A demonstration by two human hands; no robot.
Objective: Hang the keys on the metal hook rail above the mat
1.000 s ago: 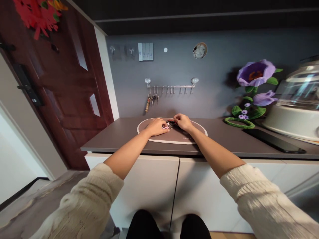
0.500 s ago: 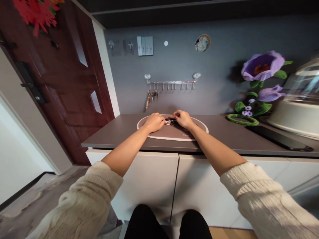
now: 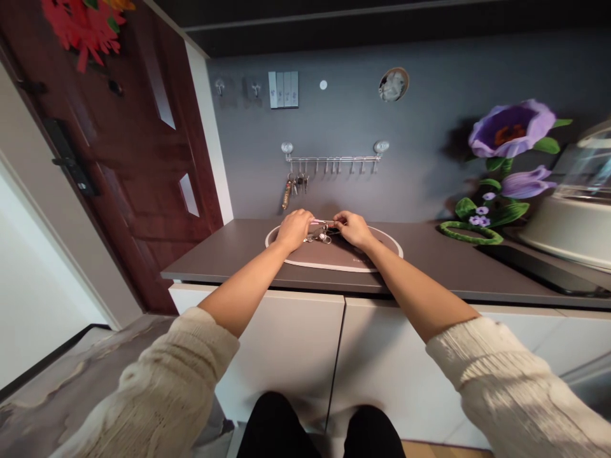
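Observation:
Over an oval brown mat (image 3: 329, 259) with a pale rim, both hands are closed on a small bunch of keys (image 3: 323, 236). My left hand (image 3: 294, 229) curls around its left end, where a thin pinkish piece sticks out toward the right. From the other side, my right hand (image 3: 353, 228) pinches the bunch between thumb and fingertips, near a small reddish bit. Metal rings and keys hang in the gap between the hands. Fingers cover most of the held parts, so their exact shapes cannot be made out.
Behind the mat, a clear hook rail (image 3: 334, 158) on the wall carries other keys (image 3: 300, 183) at its left end. Purple plush flowers (image 3: 513, 130), a black phone-like slab (image 3: 539, 270) and a white domed appliance (image 3: 563, 222) stand right. A dark red door (image 3: 138, 191) is left.
The bunch has been lifted and spread slightly between my hands, and its rings show more. My left hand has risen a little. The whole view has shifted slightly.

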